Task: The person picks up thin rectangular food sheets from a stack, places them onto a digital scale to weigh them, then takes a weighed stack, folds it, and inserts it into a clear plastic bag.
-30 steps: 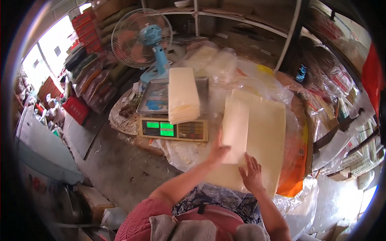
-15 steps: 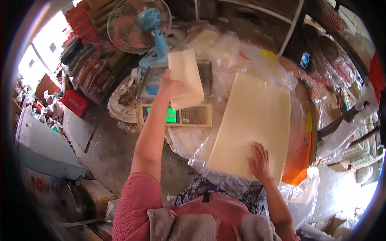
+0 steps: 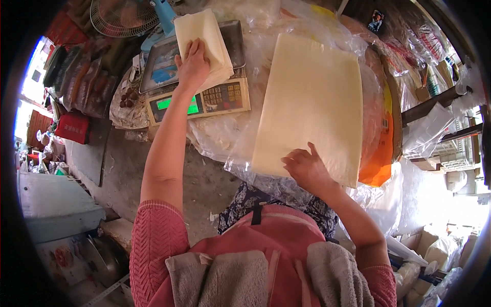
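A folded bundle of cream-coloured thin sheets (image 3: 203, 26) lies at a slant on the metal pan of a digital scale (image 3: 240, 92), whose green display is lit. My left hand (image 3: 194, 65) rests on top of the bundle, palm down with the fingers stretched out. To the right is a large flat stack of similar cream sheets (image 3: 313, 92), lying on clear plastic. Over that stack's near edge hovers or rests my right hand (image 3: 309, 170), fingers bent and apart, with nothing visible in it; contact with the top sheet cannot be told.
A blue-based fan (image 3: 125, 18) stands beyond the scale. Crumpled clear plastic (image 3: 255, 20) and an orange sheet (image 3: 377, 169) surround the stack. Dark round items (image 3: 128, 98) lie left of the scale. Bagged goods (image 3: 76, 82) are piled far left, and a phone (image 3: 376, 20) sits far right.
My left hand has gone from gripping the bundle's side to lying on it, the bundle now set down on the scale. My right hand has shifted left along the near edge. The view has tilted.
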Demonstrator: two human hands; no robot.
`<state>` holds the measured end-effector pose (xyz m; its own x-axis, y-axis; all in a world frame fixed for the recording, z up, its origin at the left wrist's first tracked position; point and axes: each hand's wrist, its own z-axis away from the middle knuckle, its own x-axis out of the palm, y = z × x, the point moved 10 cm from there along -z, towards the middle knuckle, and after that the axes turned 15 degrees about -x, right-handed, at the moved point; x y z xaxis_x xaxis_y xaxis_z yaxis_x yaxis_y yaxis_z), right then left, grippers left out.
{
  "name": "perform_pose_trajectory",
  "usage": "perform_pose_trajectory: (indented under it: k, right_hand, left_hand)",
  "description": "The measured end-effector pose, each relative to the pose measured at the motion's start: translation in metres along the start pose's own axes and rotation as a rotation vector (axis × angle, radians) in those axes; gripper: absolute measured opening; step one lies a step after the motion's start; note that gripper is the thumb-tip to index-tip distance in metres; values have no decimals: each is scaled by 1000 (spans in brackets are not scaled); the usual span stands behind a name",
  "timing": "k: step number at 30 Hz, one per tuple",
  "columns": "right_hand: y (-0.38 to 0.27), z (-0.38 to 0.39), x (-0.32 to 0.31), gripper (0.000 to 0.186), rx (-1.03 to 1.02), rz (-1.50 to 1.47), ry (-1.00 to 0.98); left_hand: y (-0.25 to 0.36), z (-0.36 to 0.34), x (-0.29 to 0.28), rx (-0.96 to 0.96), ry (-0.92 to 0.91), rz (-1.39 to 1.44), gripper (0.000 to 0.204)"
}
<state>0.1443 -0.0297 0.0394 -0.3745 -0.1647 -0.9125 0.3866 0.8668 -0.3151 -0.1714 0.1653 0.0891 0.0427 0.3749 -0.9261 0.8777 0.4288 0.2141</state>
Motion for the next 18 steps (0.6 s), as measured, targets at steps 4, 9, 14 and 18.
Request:
perform_pose_trajectory:
  k: [4, 9, 14, 18]
  right_hand:
    - [-9, -15, 24, 11, -109, 310, -36]
    - [9, -16, 4, 12, -23, -7, 64]
    - [99, 45, -27, 26, 650, -561, 469]
    - [31, 14, -1, 65, 152, 125, -25]
  left_hand:
    - [24, 49, -79, 142, 416, 314, 61]
    - [50, 164, -97, 379, 334, 807, 46]
    - [103, 269, -3, 689, -562, 747, 27]
    - [139, 265, -26, 634, -482, 937, 24]
